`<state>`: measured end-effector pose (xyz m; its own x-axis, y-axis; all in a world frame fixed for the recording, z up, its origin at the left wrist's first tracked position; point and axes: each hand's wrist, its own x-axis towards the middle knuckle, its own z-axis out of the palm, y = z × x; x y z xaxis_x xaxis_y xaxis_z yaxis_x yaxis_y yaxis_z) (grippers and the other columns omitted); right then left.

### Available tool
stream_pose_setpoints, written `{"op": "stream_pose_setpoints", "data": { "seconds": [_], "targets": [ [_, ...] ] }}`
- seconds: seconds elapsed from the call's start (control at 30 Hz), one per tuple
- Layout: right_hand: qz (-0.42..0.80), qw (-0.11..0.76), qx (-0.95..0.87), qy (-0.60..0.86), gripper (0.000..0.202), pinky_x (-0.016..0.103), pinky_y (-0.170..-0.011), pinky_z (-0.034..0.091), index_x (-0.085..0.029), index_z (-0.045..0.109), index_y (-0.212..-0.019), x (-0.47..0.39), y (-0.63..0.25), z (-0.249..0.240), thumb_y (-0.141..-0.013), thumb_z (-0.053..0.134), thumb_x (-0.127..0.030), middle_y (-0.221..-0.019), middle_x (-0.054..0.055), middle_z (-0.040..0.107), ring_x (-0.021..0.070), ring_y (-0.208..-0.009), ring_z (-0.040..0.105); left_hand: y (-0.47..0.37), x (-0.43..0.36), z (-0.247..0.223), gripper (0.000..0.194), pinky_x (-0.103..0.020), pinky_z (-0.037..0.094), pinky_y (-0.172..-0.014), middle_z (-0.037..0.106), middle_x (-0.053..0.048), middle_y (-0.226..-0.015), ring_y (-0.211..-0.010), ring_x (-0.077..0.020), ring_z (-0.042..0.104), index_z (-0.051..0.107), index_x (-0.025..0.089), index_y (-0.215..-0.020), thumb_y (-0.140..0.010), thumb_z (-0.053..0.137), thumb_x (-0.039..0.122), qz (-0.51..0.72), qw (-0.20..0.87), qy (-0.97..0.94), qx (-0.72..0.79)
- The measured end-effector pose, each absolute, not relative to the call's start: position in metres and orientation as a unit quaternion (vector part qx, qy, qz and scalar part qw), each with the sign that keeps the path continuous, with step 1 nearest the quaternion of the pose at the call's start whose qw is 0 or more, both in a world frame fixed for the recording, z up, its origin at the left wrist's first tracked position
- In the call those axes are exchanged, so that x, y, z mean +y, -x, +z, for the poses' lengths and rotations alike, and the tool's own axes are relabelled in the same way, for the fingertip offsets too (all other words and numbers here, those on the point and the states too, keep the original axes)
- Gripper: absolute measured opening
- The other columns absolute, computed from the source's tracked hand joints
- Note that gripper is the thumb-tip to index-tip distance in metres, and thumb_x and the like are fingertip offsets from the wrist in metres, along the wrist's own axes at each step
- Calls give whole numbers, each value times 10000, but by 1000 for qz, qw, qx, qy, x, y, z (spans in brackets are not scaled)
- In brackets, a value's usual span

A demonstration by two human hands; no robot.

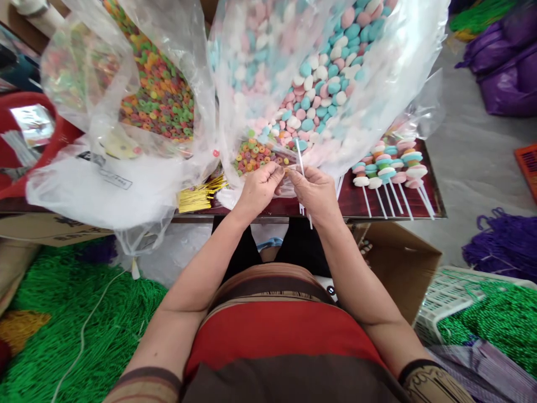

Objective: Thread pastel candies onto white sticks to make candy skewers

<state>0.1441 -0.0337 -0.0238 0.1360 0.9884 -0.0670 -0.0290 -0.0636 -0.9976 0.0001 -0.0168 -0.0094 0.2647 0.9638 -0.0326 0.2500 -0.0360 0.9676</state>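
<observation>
R hand (pixel 314 190) w/ white stick (pixel 300 159) thru grip, both ends out.

The shirt (pixel 277 330) is red, tan and brown (trousers (pixel 301 249) black).

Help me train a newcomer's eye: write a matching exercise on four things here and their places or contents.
1. White stick
2. Yellow strips
3. Candy skewers
4. White basket

A. Lying on the table, right of both hands
B. Holding green strings
C. In the right hand
D. Just left of the left hand

Pairs: 1-C, 2-D, 3-A, 4-B
</observation>
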Motion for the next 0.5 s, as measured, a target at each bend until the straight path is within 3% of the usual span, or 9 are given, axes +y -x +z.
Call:
{"op": "stream_pose_setpoints", "data": {
  "seconds": [0.1, 0.23, 0.37, 0.5],
  "targets": [
    [516, 525, -427, 526, 366, 257, -635, 528, -201, 766, -894, -35, -143, -24, -794, 788, -552, -775, 22, 719, 174, -788, 683, 2, -16, -17, 382, -246, 446, -600, 572, 38, -622, -580, -115, 562, 506, 226, -745, -1040, 494, 469, 368, 489, -622, 489],
    [498, 517, -454, 529, 290, 284, -755, 555, -205, 765, -854, -37, -155, -11, -800, 780, -490, -811, 9, 755, 162, -789, 678, 7, -13, -17, 319, -252, 474, -623, 640, 22, -679, -621, -136, 604, 605, 228, -860, -1022, 507, 485, 363, 448, -645, 502],
    [347, 522, -495, 601, 256, 331, -809, 560, -219, 792, -940, -29, -205, 19, -847, 730, -450, -850, 6, 771, 187, -824, 688, 15, -4, -17, 253, -270, 517, -718, 739, -17, -830, -751, -171, 689, 689, 213, -985, -966, 563, 431, 376, 357, -671, 530],
    [163, 532, -486, 675, 235, 325, -724, 532, -202, 777, -959, 6, -291, 50, -896, 670, -401, -813, 21, 734, 179, -763, 659, 18, 2, -26, 241, -281, 538, -742, 781, -32, -842, -771, -191, 733, 721, 195, -1005, -923, 554, 348, 338, 328, -683, 558]
  ]
}}
